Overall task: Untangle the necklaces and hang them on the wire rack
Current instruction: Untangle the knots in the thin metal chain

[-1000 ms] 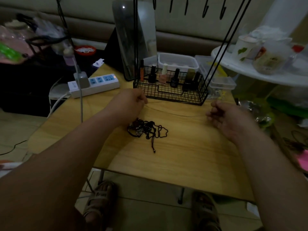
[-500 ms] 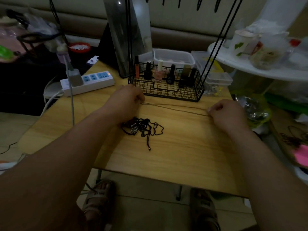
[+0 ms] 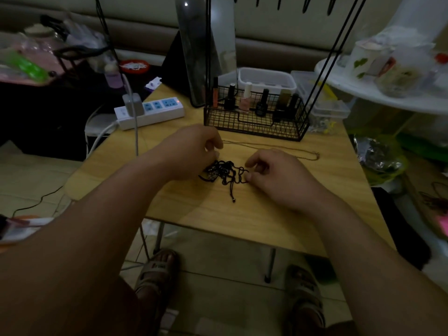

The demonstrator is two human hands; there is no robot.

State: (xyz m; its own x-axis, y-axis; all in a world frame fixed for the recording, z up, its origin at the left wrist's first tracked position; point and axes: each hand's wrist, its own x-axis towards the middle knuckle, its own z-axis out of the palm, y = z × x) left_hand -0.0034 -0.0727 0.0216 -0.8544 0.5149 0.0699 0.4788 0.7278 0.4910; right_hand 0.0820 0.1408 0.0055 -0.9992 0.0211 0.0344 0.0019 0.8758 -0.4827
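A tangle of black cord necklaces [image 3: 226, 171] lies in the middle of the wooden table [image 3: 242, 214]. My left hand [image 3: 191, 151] curls its fingertips down onto the tangle's left edge. My right hand [image 3: 278, 175] pinches a loop at the tangle's right side between thumb and forefinger. A thin brown chain [image 3: 274, 148] lies stretched on the table behind both hands, its right end free. The black wire rack [image 3: 254, 122] stands at the table's back, with its basket holding nail polish bottles and its hooks near the top of the view.
A white power strip [image 3: 155, 111] with a plugged charger sits at the back left, its cable trailing off the table. Clear plastic boxes [image 3: 266, 80] stand behind the rack. A cluttered white shelf [image 3: 378, 90] is at the right. My sandalled feet show below the table.
My right hand let go of the thin chain's right end and moved left to the black tangle. My left hand dropped a little toward the tangle. The chain now lies on the table.
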